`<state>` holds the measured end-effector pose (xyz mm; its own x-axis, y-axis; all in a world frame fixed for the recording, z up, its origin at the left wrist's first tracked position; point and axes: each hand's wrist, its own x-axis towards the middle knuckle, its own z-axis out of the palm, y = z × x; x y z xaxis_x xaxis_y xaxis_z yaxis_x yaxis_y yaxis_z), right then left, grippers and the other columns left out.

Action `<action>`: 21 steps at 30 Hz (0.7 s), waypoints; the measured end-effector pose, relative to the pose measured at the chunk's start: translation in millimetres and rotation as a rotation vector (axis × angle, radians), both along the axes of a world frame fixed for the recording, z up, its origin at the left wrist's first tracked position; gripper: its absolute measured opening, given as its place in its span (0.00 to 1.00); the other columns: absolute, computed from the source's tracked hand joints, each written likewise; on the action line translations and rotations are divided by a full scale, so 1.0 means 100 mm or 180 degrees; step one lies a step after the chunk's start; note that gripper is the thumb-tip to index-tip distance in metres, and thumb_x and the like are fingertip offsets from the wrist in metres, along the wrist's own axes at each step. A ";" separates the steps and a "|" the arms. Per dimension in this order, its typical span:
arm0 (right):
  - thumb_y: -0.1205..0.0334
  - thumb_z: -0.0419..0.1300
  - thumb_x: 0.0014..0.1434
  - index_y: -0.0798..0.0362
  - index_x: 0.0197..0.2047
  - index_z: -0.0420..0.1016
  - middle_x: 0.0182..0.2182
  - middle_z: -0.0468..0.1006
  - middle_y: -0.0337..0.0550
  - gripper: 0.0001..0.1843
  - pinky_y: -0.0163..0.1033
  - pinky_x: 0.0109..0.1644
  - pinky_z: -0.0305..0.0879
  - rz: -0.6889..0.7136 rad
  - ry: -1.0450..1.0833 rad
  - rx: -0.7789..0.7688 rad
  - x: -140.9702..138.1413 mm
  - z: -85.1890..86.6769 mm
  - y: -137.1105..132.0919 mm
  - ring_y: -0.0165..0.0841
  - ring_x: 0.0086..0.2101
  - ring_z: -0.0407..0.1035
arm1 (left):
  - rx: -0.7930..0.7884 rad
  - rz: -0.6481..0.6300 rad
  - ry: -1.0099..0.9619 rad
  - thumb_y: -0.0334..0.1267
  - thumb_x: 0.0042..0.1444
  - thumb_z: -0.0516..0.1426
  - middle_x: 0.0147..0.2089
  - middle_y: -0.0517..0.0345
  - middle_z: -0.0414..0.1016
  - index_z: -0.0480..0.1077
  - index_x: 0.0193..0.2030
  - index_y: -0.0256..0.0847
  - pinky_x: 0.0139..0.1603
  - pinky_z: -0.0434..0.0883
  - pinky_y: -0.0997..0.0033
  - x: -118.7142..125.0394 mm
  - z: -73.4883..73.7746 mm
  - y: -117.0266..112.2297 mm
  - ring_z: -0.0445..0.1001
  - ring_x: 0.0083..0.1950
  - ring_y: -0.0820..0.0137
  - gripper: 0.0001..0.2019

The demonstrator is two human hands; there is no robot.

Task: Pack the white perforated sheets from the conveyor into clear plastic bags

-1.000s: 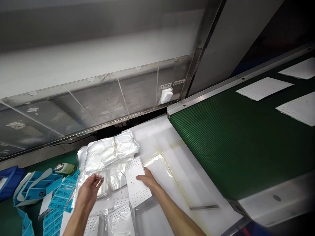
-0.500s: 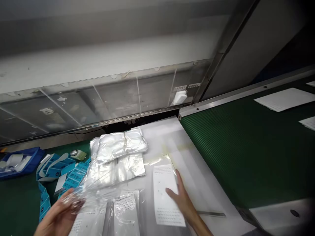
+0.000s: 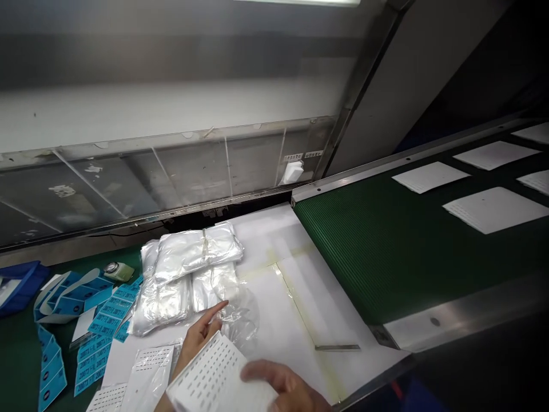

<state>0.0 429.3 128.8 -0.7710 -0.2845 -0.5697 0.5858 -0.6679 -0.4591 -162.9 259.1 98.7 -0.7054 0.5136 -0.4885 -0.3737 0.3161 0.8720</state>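
Note:
My right hand grips a white card with rows of small dark dashes, its thumb laid over the card's face. Behind that card, my left hand points its index finger forward, with a thin clear plastic bag at its fingers; the card hides its lower part. Left of my hands lie bagged white cards with similar dashes. Just beyond are stacks of clear plastic bags, the top one tied with a band.
Blue printed label strips and a small jar lie to the left, beside a blue tray. A metal strip lies on the white work surface. Several white cards rest on the green conveyor belt at right.
My left hand has moved right, toward the middle. My right hand has come lower and nearer, now with a white card tilted up. The view has shifted right, showing more cards on the belt.

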 end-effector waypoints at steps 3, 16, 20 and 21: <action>0.65 0.63 0.40 0.55 0.51 0.70 0.25 0.76 0.38 0.31 0.42 0.48 0.62 -0.0347 -0.0148 0.0246 -0.07 -0.09 -0.02 0.35 0.32 0.72 | 0.0289 0.0426 -0.0424 0.55 0.53 0.52 0.27 0.60 0.73 0.63 0.57 0.44 0.31 0.67 0.70 0.08 0.04 -0.11 0.69 0.29 0.67 0.28; 0.37 0.49 0.55 0.45 0.62 0.51 0.53 0.67 0.49 0.36 0.45 0.44 0.66 -0.0803 -0.0229 0.2494 0.10 -0.32 -0.22 0.43 0.45 0.69 | 0.0742 0.0995 -0.0792 0.53 0.52 0.54 0.64 0.67 0.58 0.64 0.57 0.54 0.68 0.45 0.62 0.73 -0.15 -0.20 0.46 0.68 0.61 0.25; 0.51 0.56 0.55 0.48 0.45 0.69 0.37 0.75 0.42 0.16 0.37 0.39 0.65 -0.0197 0.0278 0.3252 0.02 -0.30 0.01 0.35 0.35 0.69 | 0.0557 0.1059 -0.1109 0.53 0.51 0.55 0.62 0.61 0.63 0.66 0.55 0.51 0.65 0.52 0.57 0.80 -0.24 -0.22 0.49 0.66 0.57 0.25; 0.53 0.56 0.55 0.48 0.42 0.69 0.34 0.75 0.40 0.12 0.36 0.37 0.65 -0.0115 0.0305 0.3424 0.00 -0.29 0.02 0.34 0.33 0.68 | 0.0493 0.1048 -0.1105 0.54 0.51 0.55 0.61 0.60 0.63 0.66 0.55 0.50 0.66 0.51 0.56 0.82 -0.26 -0.22 0.48 0.67 0.57 0.25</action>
<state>-0.4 431.7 99.7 -0.8236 0.3528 -0.4442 0.5042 0.0966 -0.8582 -81.0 236.7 72.4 -0.6517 0.3761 -0.6587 -0.7082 0.0093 0.7060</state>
